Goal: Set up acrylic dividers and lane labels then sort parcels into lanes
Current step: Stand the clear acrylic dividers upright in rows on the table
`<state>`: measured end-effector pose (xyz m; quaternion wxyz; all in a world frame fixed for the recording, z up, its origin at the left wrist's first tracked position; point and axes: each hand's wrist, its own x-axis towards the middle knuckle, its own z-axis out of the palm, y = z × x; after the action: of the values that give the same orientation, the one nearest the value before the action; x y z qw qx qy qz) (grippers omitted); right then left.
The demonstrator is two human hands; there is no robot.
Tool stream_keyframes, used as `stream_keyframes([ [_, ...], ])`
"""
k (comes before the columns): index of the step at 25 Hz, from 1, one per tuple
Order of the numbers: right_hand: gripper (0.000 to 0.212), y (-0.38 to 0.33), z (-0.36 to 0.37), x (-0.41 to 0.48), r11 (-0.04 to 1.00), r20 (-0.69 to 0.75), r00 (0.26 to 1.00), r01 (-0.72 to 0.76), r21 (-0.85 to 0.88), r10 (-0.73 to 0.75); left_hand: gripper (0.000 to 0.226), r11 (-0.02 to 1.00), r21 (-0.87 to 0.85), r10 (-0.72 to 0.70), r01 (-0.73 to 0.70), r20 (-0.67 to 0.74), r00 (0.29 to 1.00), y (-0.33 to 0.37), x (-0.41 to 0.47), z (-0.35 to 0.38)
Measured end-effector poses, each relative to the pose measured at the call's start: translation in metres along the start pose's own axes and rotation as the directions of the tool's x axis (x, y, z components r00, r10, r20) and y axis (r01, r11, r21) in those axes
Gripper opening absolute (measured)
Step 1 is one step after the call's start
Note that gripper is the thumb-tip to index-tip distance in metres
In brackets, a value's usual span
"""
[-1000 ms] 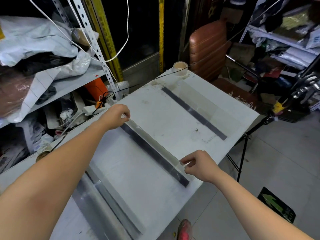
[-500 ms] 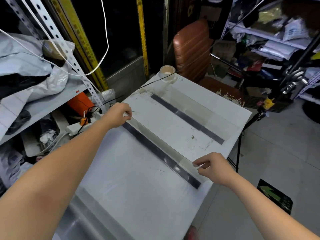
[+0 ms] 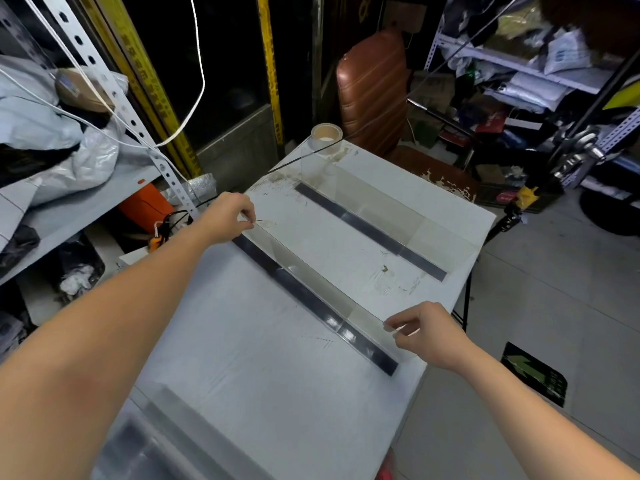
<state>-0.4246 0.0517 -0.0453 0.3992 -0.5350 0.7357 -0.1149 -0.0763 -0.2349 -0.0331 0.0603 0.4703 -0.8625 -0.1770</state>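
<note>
Tilted upright now, the acrylic divider (image 3: 322,277) stands on the near dark strip (image 3: 367,346) across the table (image 3: 259,358), your left hand (image 3: 228,216) and right hand (image 3: 424,332) fingers pinching its top ends, so keep it vertical and seat both ends evenly.

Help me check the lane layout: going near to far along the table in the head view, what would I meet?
Flat clear sheets → near acrylic divider → far acrylic divider → tape roll.

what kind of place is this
Probably a cramped parcel storeroom or small courier depot: slotted metal shelves piled with bagged parcels, a white sorting table carrying clear acrylic dividers, and a tape roll.
</note>
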Motion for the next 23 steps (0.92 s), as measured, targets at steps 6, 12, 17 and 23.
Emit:
stream_keyframes([
  [6,0.028,0.003,-0.001,-0.003,1.0,-0.012,1.0,-0.015,-0.011,0.015,0.011,0.999,-0.026,-0.042,0.042,0.014,0.999,-0.004,-0.003,0.008],
  [12,0.033,0.004,-0.002,-0.004,1.0,-0.044,0.999,-0.007,-0.018,0.007,0.009,0.998,-0.028,-0.053,0.053,0.005,0.999,-0.002,0.0,0.01],
  [17,0.031,0.01,-0.005,-0.002,0.999,-0.08,0.997,-0.02,-0.033,0.017,0.008,0.998,-0.032,-0.053,0.052,-0.029,0.998,0.001,0.006,0.011],
  [23,0.029,0.007,-0.015,-0.001,0.998,-0.059,0.997,-0.051,-0.034,0.049,0.009,0.996,-0.051,-0.071,0.069,-0.04,0.997,0.003,0.011,0.016],
])
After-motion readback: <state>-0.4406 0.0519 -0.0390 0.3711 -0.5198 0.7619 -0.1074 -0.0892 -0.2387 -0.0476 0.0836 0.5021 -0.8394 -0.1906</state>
